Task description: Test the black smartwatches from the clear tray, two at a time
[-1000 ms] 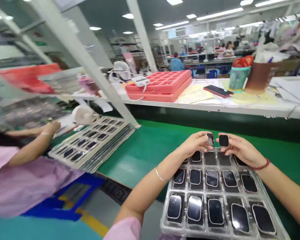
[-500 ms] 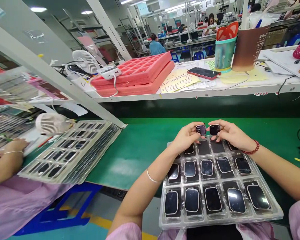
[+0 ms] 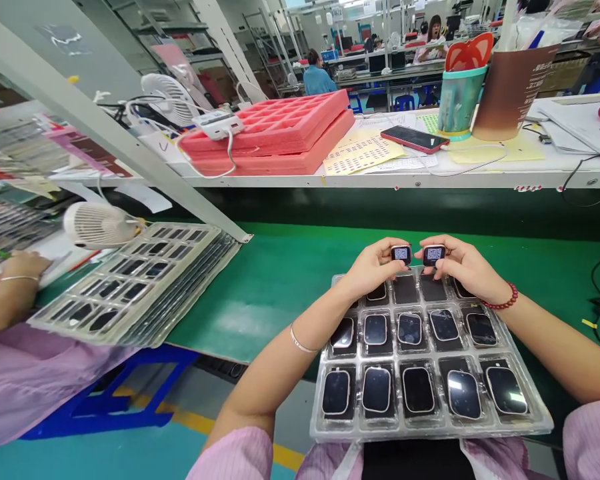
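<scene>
A: Nearest first, what lies under the fingers?

B: A clear blister tray [image 3: 540, 420] of dark watch bodies, its near edge toward the person's lap and its far edge below the fingertips. The two near rows are filled; in the far row, straight beneath the fingers, two pockets look bare.

A: And the hands?

B: The left hand [image 3: 373, 270] has its fingers closed on a small watch body [image 3: 401, 253], pinched at the sides, with a pale square code showing on its face. The right hand [image 3: 467, 267] has its fingers closed the same way on a second watch body [image 3: 434, 253]. The two pieces sit just beside each other between the fingertips, raised a little above the far row of the tray.

A: Beyond the fingers?

B: The green counter [image 3: 290, 280]. Left of the fingers, well apart, a stack of similar trays [image 3: 135, 287] lies on a slant, with a small white fan [image 3: 97, 225] behind it and another person's hand [image 3: 23, 267] at the edge. Farther off, on a white shelf [image 3: 430, 179], stand red foam trays [image 3: 280, 133], a phone [image 3: 414, 139] and two cups [image 3: 485, 93].
</scene>
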Demonstrator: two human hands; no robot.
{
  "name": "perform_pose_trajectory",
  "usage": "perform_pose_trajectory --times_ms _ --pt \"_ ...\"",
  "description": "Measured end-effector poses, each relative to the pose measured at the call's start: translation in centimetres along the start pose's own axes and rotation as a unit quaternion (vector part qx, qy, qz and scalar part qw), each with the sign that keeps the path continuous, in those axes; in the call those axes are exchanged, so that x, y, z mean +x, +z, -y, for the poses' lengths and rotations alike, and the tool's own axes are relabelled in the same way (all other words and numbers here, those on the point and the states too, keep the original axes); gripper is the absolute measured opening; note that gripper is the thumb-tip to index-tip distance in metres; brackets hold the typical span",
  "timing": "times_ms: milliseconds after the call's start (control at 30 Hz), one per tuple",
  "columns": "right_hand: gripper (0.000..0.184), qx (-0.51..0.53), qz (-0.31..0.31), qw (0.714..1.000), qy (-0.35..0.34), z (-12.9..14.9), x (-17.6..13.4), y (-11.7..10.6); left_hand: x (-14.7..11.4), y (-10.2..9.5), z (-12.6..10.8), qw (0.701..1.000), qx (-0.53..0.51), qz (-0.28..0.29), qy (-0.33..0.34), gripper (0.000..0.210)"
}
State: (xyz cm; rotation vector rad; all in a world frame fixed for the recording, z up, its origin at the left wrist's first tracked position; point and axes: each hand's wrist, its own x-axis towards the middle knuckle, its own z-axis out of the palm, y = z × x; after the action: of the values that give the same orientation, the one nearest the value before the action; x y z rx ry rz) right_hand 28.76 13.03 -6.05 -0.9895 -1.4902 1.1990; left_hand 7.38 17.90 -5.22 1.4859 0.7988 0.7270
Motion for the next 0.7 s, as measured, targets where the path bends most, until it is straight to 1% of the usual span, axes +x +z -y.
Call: perform_pose_trajectory --times_ms 67,267,400,567,700 --pt "0.035 -0.023 -0.005 1.0 0.004 0.0 0.0 0.0 0.1 0.0 0.0 1.0 0.008 -0.001 0.001 0.041" --pt "0.031 -0.079 -0.013 0.997 0.009 0.0 -0.2 0.1 0.4 -0.1 0.4 1.0 0.015 0.0 0.019 0.026" --pt "0.028 -0.108 -0.024 0.994 -0.009 0.1 -0.3 0.2 0.7 -0.1 0.5 0.998 0.004 -0.003 0.06 0.022" --pt "0.025 -0.139 -0.031 0.989 -0.034 0.2 -0.3 0.2 1.2 -0.3 0.6 0.996 -0.002 -0.007 0.085 0.02" --pt "0.025 -0.155 -0.025 0.987 -0.04 0.2 -0.3 0.1 1.1 -0.4 0.4 0.995 -0.024 -0.005 0.101 0.018"
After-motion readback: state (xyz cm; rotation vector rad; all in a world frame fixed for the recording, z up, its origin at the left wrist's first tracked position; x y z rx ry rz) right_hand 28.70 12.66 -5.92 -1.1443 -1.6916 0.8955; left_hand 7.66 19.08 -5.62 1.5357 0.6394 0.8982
